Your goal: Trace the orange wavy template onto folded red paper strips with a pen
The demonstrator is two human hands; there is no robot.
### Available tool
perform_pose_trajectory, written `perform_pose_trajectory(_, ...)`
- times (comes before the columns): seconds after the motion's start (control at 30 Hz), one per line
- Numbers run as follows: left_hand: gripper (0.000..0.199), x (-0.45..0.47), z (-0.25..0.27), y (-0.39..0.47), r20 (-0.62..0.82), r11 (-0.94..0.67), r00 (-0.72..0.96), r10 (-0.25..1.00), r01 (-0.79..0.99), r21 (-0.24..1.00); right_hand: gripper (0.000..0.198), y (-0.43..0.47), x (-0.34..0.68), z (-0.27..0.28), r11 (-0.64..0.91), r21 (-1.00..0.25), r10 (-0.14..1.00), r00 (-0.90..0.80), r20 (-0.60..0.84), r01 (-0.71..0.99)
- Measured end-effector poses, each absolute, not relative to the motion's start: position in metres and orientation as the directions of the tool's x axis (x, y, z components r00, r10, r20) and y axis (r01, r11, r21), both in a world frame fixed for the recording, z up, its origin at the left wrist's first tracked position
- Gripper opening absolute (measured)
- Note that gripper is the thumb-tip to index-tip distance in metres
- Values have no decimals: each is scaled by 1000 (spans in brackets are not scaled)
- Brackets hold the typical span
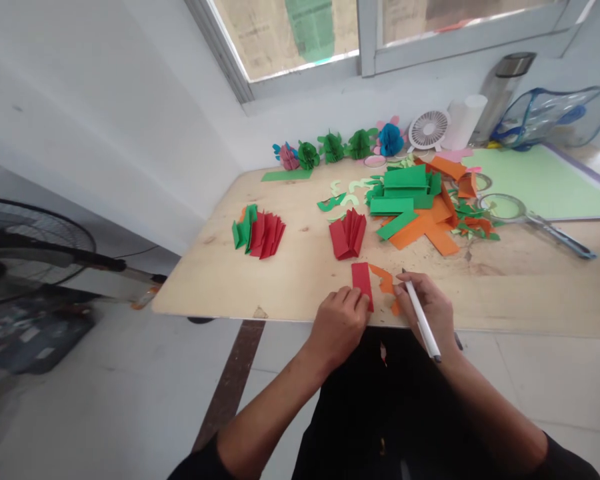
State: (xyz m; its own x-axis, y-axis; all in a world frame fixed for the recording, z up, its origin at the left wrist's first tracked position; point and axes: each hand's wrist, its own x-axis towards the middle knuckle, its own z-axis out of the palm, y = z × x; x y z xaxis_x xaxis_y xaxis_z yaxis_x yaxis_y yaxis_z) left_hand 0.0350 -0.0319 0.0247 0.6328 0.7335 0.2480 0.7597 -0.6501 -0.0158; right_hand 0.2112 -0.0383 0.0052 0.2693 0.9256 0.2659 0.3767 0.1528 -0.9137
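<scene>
Our right grip (433, 307) grasped a white pen (421, 319); our left grip (341, 321), nearer, held the red paper strip (361, 280) on the table (275, 287). From the right grip, the strip lay toward ten o'clock, its long axis nearly twelve to six.

Nothing legible anywhere in view.
At 12 o'clock, the tan covering (260, 40) behind the window (367, 40) carries faint marks, too blurred to read as letters or numerals. At 8 o'clock, a dark case (63, 340) on the floor (140, 400) bears 1 small pale patch (45, 352); whether it holds print cannot be told.
</scene>
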Motion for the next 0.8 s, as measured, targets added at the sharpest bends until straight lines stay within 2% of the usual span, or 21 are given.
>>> perform_pose_trajectory(0.17, 17, 29, 21, -30, 272, -681, 668, 693, 730, -56, 22, -38, 212, -3, 159, -913, 921, 276, 274, 376)
perform_pose_trajectory(0.33, 20, 24, 18, -34, 349, -653, 612, 710, 758, -1, 23, -39, 212, -3, 149, -906, 918, 285, 276, 397)
perform_pose_trajectory(0.53, 21, -20, 31, -43, 500, -457, 318, 806, 871, 182, 27, -41, 210, 6, 160, -892, 893, 323, 314, 423)
perform_pose_trajectory(0.67, 17, -49, 34, -44, 525, -320, 141, 839, 909, 267, 27, -40, 208, 8, 166, -888, 889, 325, 323, 428)
perform_pose_trajectory(0.73, 16, -46, 32, -43, 507, -318, 140, 850, 905, 284, 27, -40, 207, 8, 163, -893, 887, 335, 319, 420)
perform_pose_trajectory(0.8, 21, -32, 28, -41, 467, -393, 236, 852, 877, 276, 27, -40, 207, 8, 160, -900, 887, 341, 311, 407)
